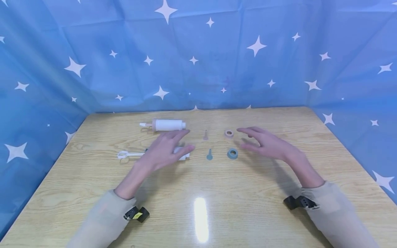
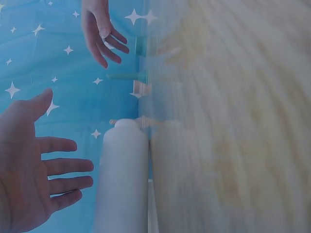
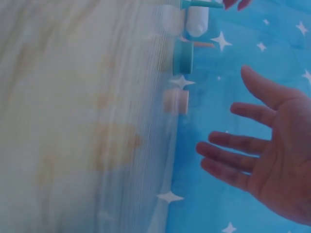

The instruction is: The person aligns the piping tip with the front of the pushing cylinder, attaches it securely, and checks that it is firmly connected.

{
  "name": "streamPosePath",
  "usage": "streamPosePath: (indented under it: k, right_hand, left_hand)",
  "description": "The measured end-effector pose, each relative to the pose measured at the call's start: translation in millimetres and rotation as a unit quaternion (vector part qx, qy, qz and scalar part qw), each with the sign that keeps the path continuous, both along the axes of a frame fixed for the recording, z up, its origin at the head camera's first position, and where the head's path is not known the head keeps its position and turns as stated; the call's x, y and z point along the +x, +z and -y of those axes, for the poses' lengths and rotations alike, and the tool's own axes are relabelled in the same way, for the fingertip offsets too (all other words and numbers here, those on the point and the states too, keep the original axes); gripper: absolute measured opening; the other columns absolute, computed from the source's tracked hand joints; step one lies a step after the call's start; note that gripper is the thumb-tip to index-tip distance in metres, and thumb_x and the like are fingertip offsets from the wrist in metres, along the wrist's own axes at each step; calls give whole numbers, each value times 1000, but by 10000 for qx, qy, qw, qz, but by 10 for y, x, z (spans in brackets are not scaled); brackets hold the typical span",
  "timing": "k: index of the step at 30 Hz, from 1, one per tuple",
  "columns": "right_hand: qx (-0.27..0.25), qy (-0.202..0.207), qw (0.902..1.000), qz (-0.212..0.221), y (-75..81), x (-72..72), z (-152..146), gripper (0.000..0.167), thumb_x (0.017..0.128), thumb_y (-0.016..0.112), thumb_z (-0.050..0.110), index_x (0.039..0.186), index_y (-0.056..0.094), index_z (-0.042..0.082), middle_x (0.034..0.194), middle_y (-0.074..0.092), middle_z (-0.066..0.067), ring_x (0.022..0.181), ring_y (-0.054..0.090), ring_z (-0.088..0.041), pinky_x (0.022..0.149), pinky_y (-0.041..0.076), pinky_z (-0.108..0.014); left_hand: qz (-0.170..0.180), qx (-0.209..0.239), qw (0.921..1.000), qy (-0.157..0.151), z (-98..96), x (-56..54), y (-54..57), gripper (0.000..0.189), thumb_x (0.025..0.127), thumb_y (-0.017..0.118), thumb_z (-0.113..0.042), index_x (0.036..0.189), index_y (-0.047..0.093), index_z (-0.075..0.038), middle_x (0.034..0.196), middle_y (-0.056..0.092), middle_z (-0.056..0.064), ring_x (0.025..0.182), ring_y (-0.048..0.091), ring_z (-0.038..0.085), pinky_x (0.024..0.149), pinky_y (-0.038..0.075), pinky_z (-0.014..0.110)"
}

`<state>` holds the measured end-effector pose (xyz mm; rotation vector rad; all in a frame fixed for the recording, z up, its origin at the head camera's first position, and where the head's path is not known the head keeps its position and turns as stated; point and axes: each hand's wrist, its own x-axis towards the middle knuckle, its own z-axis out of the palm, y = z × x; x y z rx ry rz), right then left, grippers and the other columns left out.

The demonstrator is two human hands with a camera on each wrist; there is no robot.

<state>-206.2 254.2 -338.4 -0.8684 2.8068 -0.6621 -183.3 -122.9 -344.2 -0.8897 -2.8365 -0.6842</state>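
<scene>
My left hand [image 1: 165, 148] [image 2: 24, 170] hovers with fingers spread over a white syringe-like tube [image 1: 186, 153], partly hiding it; its white ring-ended rod [image 1: 130, 154] sticks out leftward. Just behind lies a second white tube [image 1: 169, 125] with a pinkish collar and a rod. My right hand [image 1: 268, 143] [image 3: 277, 155] hangs over the table beside a pink ring [image 1: 229, 133] [image 3: 176, 101] and a teal ring [image 1: 232, 153] [image 3: 183, 57], its fingers relaxed. Between the hands are a pink pointed nozzle-like piece [image 1: 205, 135] and a teal one [image 1: 209, 154]. Neither hand holds anything.
A wood-grain table [image 1: 248, 213] carries all these things. Behind it and along both sides hangs a blue cloth [image 1: 198, 75] with white stars. A bright reflection lies on the table's near middle.
</scene>
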Motion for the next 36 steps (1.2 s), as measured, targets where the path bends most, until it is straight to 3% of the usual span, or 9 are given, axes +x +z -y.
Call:
streamPosePath:
  k: [6,17,26,36]
  right_hand:
    - [-205,263,9994,56,-26,3,61,63,101,62,38,153,43,8,146,48,-22,117,60,-36,94,50,-56]
    - [-432,918,9946,223,-44,-28,184,52,98,68,22,143,54,1,133,59,-20,99,66,-22,85,56,-37]
    - [-250,1025,9921,685,-84,-49,225,52,96,71,23,142,55,3,130,59,-16,94,65,-16,84,56,-34]
    - [-125,1375,9883,649,-106,-66,287,43,96,70,15,137,61,4,120,62,-12,93,61,-15,82,55,-32]
  left_hand:
    - [6,-69,9999,-131,-115,-8,-22,70,101,48,-58,151,47,-9,148,52,13,135,49,32,113,37,46]
    - [263,49,9985,-470,-334,-16,-37,65,101,55,-51,148,50,-6,144,55,14,134,50,32,113,37,45]
    - [275,51,9963,-809,-491,-36,-65,50,101,64,-28,143,54,-2,141,57,16,132,52,32,113,37,44]
    - [429,-137,9938,-1021,-661,-69,-119,43,98,68,-16,136,59,0,135,62,16,123,60,30,104,48,40]
